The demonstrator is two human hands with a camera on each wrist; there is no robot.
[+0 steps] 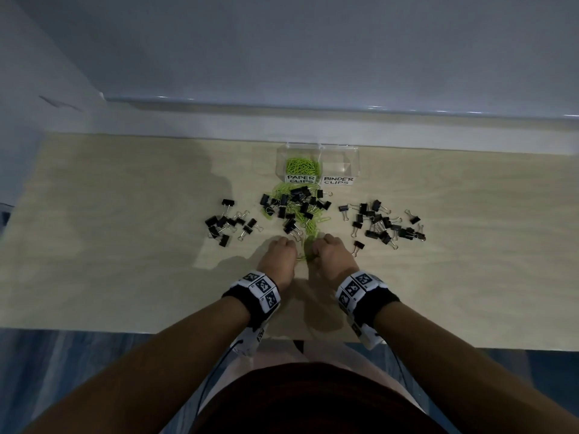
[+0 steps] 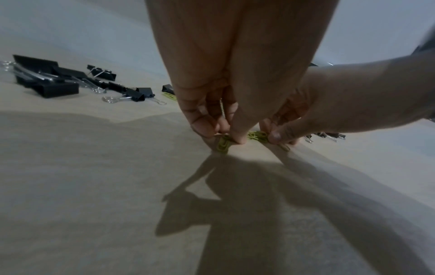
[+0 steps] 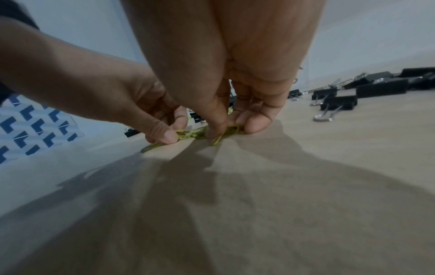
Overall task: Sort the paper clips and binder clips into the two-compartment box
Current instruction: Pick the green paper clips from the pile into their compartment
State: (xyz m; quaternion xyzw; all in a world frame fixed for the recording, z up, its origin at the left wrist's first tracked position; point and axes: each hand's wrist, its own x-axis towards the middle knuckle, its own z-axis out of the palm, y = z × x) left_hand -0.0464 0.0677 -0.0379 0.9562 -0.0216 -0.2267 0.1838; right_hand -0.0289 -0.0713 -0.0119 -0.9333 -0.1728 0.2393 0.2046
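Left hand (image 1: 278, 256): green paper clips (image 2: 223, 144) are pinched against the table (image 1: 125, 277).
Right hand (image 1: 332, 255): more green clips (image 3: 231, 130) are pinched.
Binder clips (image 1: 385, 223): scattered beyond the hands.
Box (image 1: 351, 166): farthest; paper clips lie in its left compartment.

bare forearms, no sleeves. each wrist has a black band (image 1: 250, 303) w/ white blocks carrying black square-code markers (image 1: 354, 288). thin black cable (image 1: 216, 371) hangs off left band. dark reddish top (image 1: 313, 399).

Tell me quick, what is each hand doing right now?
Left hand: closed, pinching green paper clips on the table.
Right hand: closed, pinching green paper clips too.
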